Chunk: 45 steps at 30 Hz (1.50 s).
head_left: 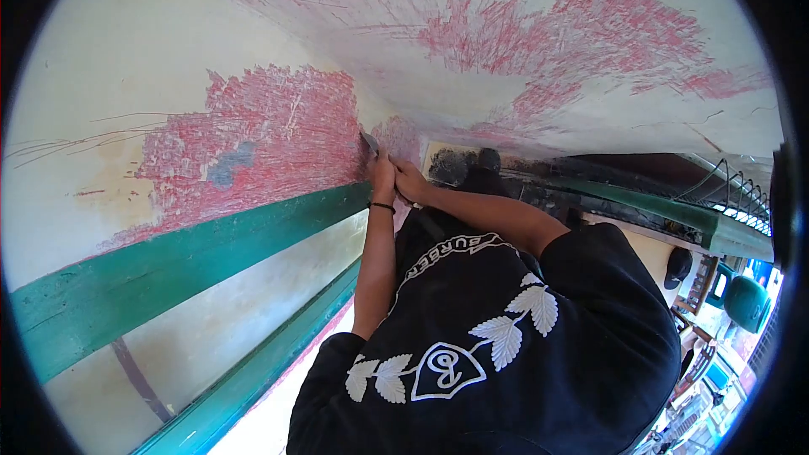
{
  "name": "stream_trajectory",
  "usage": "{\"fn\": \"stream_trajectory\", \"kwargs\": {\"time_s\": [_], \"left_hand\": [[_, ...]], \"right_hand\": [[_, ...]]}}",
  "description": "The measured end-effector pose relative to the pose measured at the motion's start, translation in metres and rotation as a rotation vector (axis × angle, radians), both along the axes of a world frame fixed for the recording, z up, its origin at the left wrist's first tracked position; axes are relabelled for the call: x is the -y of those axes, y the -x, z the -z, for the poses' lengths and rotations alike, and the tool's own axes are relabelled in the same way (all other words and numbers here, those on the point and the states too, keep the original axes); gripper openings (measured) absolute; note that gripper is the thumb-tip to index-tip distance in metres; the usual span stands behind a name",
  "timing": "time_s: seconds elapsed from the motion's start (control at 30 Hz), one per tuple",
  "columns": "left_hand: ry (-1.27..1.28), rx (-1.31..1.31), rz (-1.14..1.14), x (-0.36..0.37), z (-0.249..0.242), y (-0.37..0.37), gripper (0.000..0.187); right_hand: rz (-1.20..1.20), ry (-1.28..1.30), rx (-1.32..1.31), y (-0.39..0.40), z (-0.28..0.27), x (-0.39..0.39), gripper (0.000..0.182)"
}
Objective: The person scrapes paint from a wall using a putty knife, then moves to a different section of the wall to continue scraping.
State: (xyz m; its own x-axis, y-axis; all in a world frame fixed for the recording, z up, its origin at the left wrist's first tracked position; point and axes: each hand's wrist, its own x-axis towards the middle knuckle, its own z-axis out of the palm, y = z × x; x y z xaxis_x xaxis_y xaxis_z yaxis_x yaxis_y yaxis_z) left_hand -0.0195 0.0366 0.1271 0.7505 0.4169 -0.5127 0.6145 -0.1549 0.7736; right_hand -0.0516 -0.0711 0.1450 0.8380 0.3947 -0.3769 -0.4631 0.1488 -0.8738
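Neither of my own hands is in view. Another person in a black T-shirt (506, 354) with a white leaf print stands with their back to me, close in front. Their two hands (394, 177) are raised together at the wall corner. They grip a small metal scraper (369, 141) whose blade touches the wall. There the cream paint is scraped down to a red layer (270, 139). A black band (382, 206) circles one wrist. The person's dark-haired head (484, 170) sits just behind the hands.
A green painted band (168, 274) runs along the left wall, with a second green rail (253, 375) beyond it. More scraped red patches (590, 34) mark the adjoining surface. A green beam (674, 215), a wire rack (733, 190) and a green container (746, 302) are at the right.
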Motion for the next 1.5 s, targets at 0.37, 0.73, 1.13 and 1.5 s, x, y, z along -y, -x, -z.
{"fn": "stream_trajectory", "kwargs": {"time_s": [0.37,0.73,1.13,1.5], "left_hand": [[0.148,0.069,-0.015,-0.007,0.005,0.002,0.041],[0.104,0.073,0.004,-0.013,0.011,0.016,0.048],[0.127,0.029,-0.075,0.018,-0.025,-0.003,0.059],[0.093,0.059,-0.074,0.012,-0.007,-0.005,0.043]], "right_hand": [[-0.036,0.133,0.071,-0.002,0.000,-0.001,0.047],[0.052,0.193,0.170,0.017,0.023,-0.019,0.048],[0.041,0.031,0.108,-0.009,0.016,-0.002,0.042],[-0.045,0.050,0.065,-0.011,-0.001,0.009,0.041]]}}
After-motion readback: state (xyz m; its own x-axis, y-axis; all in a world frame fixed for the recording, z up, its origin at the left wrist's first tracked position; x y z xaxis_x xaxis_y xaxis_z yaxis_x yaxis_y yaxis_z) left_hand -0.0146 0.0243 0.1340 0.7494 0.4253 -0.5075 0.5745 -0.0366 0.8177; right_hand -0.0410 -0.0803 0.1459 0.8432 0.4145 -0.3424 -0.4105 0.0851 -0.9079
